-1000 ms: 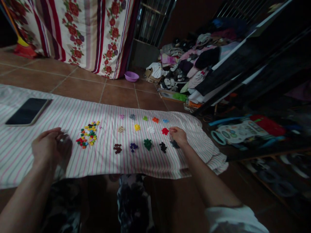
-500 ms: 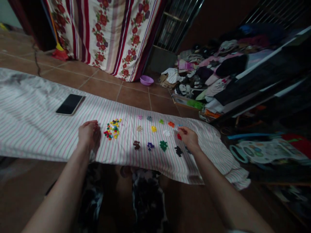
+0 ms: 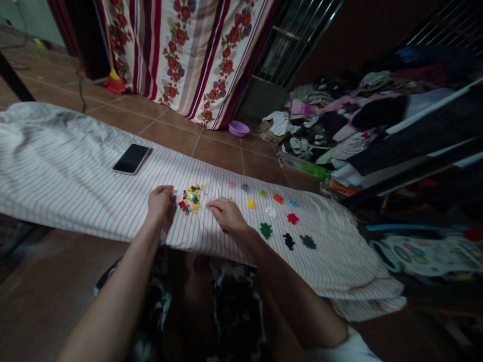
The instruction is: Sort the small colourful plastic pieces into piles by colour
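A mixed pile of small coloured pieces [image 3: 192, 198] lies on a striped cloth, between my two hands. My left hand [image 3: 160, 205] rests just left of it with fingers curled; what they hold, if anything, I cannot make out. To the pile's right, my right hand [image 3: 228, 215] is over the cloth, fingertips drawn together and pointing at the pile, with nothing visible in them. Beyond it are sorted heaps: yellow pieces [image 3: 251, 203], white pieces [image 3: 270, 211], red pieces [image 3: 293, 218], green pieces [image 3: 266, 231], black pieces [image 3: 289, 241] and several others. The right hand and forearm hide some heaps.
The striped cloth [image 3: 90, 201] covers a long, low surface. A phone [image 3: 132, 159] lies on its left part. On the tiled floor behind are a purple basin [image 3: 239, 128] and a red broom [image 3: 114, 84]. Heaped clothes [image 3: 339, 110] fill the right background.
My right hand has moved left from beside the red heap to near the mixed pile. The left hand stays beside the pile. The whole view has shifted, so things appear farther right.
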`<state>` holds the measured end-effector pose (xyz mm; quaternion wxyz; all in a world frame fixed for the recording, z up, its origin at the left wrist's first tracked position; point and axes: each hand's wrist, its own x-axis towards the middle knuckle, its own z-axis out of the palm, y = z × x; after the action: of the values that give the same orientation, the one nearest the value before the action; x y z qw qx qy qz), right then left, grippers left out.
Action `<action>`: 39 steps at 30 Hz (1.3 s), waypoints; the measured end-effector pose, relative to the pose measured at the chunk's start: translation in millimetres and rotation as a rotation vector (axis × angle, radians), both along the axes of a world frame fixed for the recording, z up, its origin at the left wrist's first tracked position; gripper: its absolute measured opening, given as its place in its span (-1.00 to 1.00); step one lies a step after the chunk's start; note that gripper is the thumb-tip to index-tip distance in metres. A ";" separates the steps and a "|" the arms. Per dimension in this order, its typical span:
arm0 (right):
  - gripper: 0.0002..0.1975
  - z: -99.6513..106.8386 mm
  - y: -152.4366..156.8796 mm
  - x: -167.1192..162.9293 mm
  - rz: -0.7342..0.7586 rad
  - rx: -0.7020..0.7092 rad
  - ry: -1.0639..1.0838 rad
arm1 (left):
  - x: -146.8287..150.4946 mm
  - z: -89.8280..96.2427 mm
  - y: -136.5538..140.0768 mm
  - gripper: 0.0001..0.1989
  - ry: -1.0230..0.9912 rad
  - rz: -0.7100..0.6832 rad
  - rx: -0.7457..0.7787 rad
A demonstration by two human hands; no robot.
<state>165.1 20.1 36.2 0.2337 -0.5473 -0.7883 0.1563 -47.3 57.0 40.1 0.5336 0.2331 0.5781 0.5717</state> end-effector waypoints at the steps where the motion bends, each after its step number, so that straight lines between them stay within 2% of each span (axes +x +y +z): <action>1: -0.75 -1.3 3.6 -6.2 0.023 -0.009 -0.023 | -0.2 0.5 0.2 -0.72 -0.006 -0.005 -0.007; 10: -0.73 -2.6 23.4 -29.4 0.031 -0.061 -0.182 | 0.7 1.9 3.5 -0.75 -0.060 -0.027 -0.043; 20: -0.75 1.4 32.1 -39.6 0.037 -0.063 -0.263 | 2.0 6.9 3.3 -0.74 -0.120 -0.030 -0.030; 31: -0.83 12.2 38.2 -52.0 0.031 -0.122 -0.380 | 5.7 4.6 7.4 -0.79 -0.139 -0.042 -0.025; 39: -0.86 7.8 40.4 -50.4 -0.004 -0.090 -0.296 | 3.9 0.3 11.5 -0.81 -0.125 -0.047 -0.024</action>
<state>114.8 60.5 43.9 0.0907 -0.5757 -0.8053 0.1086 -43.4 68.5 40.4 0.5845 0.2042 0.5448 0.5656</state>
